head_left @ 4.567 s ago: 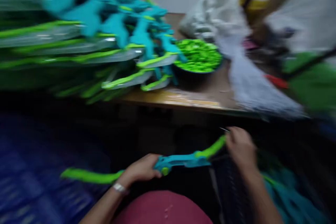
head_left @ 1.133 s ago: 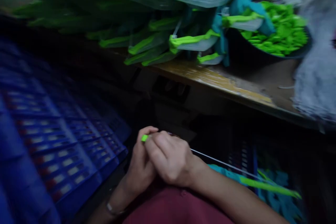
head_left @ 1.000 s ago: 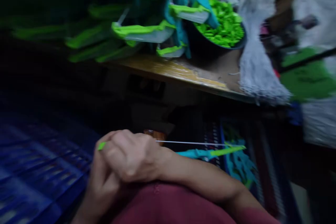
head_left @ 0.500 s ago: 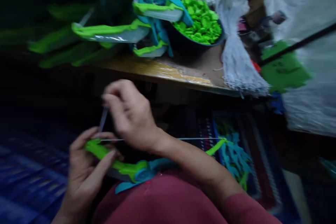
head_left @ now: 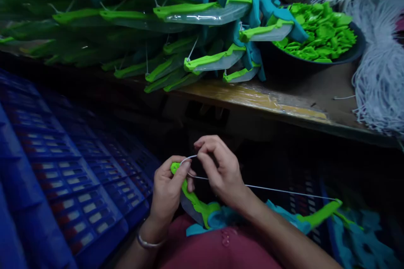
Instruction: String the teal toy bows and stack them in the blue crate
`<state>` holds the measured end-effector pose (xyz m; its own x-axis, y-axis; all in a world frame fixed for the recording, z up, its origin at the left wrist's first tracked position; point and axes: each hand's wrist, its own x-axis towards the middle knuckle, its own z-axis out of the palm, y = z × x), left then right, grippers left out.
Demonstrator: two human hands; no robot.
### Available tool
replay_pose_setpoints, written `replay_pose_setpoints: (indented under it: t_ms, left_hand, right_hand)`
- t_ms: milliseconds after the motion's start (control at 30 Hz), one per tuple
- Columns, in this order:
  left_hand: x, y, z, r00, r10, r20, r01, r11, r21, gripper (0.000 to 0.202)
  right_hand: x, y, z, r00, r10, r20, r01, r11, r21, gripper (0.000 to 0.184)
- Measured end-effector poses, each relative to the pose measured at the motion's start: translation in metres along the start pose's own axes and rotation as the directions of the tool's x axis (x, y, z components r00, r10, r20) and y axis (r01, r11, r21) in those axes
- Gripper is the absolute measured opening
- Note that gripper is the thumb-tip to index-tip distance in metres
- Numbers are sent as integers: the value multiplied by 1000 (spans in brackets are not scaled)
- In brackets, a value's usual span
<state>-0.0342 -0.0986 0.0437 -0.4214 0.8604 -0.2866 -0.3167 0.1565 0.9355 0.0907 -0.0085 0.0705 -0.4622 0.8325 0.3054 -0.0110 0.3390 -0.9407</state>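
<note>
The toy bow point(head_left: 205, 212) lies across the person's lap at the bottom centre of the view, a green and teal plastic piece with one limb rising to about ten o'clock and the other running out toward three o'clock to a green tip. A thin white string point(head_left: 284, 191) is stretched from that far tip back to the near one, where it curls into a small loop. The left hand point(head_left: 167, 191) is closed around the near limb just under its tip, thumb on top. The right hand point(head_left: 221, 172) pinches the string's loop between thumb and fingertips, right beside the tip. Judging by its thin limbs and moulded look, the bow is probably light and somewhat springy, stiff enough to hold by the limb yet likely to flex if pressed; the grip in the middle looks the firmest place to take it. The string seems fine and slippery, best held in a fingertip pinch close to the tip. At twelve o'clock, on a wooden table point(head_left: 284, 101), sits a pile of finished bows point(head_left: 176, 21); at one o'clock a dark bowl point(head_left: 356, 52) of green plastic parts point(head_left: 318, 31), and at two o'clock a bundle of white strings point(head_left: 378, 84). Blue crates point(head_left: 63, 176) fill nine o'clock.
</note>
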Motion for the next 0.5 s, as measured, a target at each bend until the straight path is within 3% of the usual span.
replay_pose_setpoints:
  t_ms: [100,167,267,333,400,500]
  left_hand:
    - [-1,0,0,999,19,37,-17,997,-73,20]
    - [-2,-1,0,996,23,84,-13,993,-115,18]
    - [-2,0,2,984,42,172,-13,986,-167,17]
    - [-1,1,4,982,58,180,-20,978,-206,16]
    - [1,3,7,989,60,137,-26,972,-234,17]
    - [3,4,9,997,40,69,-22,971,-238,19]
  right_hand:
    - [-6,-6,2,997,3,82,-8,998,65,11]
    - [-5,-6,2,991,126,42,-132,974,183,12]
    - [1,-1,2,929,370,25,-345,839,420,15]
    - [3,2,2,903,427,49,-397,786,473,16]
    - [2,1,1,930,367,21,-346,854,388,16]
    - [-3,-6,0,992,123,36,-127,983,136,14]
